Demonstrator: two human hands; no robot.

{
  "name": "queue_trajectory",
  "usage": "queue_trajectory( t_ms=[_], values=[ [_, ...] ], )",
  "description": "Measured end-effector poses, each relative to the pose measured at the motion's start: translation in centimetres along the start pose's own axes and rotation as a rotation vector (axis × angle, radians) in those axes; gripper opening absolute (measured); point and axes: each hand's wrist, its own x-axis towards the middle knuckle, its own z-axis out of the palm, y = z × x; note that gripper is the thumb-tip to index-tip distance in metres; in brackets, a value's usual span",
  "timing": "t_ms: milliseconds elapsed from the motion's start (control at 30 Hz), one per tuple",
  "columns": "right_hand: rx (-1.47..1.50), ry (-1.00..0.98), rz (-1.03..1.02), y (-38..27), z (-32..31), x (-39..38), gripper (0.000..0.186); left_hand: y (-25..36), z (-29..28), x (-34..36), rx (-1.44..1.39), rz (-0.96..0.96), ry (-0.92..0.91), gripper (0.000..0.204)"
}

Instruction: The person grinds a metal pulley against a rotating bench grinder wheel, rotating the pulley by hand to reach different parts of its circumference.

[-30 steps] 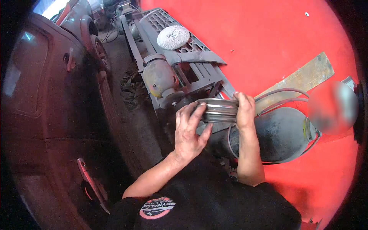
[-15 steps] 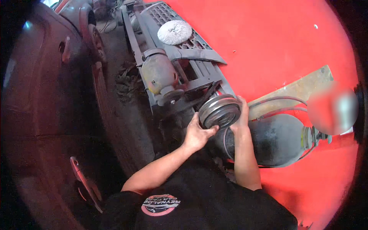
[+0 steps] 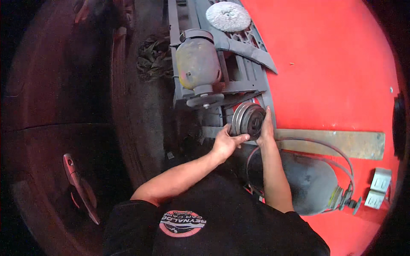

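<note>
Both hands hold a round, stepped piece (image 3: 251,121) with shiny silver rings round its side and a dark end face turned up toward me. What kind of part or container it is, I cannot make out. My left hand (image 3: 227,144) grips its lower left, thumb laid along the near edge. On its right side my right hand (image 3: 267,128) is pressed against the rim, fingers pointing up and away. Just beyond the piece, to the left, stands a dusty electric motor (image 3: 198,62) with a wheel (image 3: 205,100) on its shaft.
A grey metal frame (image 3: 245,87) carries the motor and a white fluffy polishing pad (image 3: 228,17). A dark gas cylinder (image 3: 307,181) with hoses lies by my right forearm, near a flat strip (image 3: 333,143) and a metal bracket (image 3: 378,187). At left is a dark car door handle (image 3: 81,187).
My view has turned, so the motor and pad sit farther right and higher. The round piece has tilted in my hands, its dark face now showing; both hands keep hold of it.
</note>
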Motion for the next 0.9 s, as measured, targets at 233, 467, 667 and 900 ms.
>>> queue_trajectory(
  t_ms=[233, 467, 667, 900],
  values=[
    [0.14, -0.016, 0.209, 1.5, 3.4, 1.0, 0.08, -1.8, 0.4, 2.2, -0.153, 0.051, 0.041, 0.036],
    [0.177, -0.033, 0.189, 0.9, 5.0, 2.1, 0.082, -1.7, -0.1, 4.1, -0.098, 0.096, 0.126, 0.025],
    [0.066, -0.02, 0.229, 0.5, 6.1, 2.8, 0.079, -1.1, -0.7, 5.2, -0.292, 0.039, 0.129, 0.025],
    [-0.069, 0.045, 0.24, 1.1, 6.5, 2.5, 0.072, -1.5, -1.5, 5.2, -0.411, 0.02, 0.143, 0.028]
  ],
)
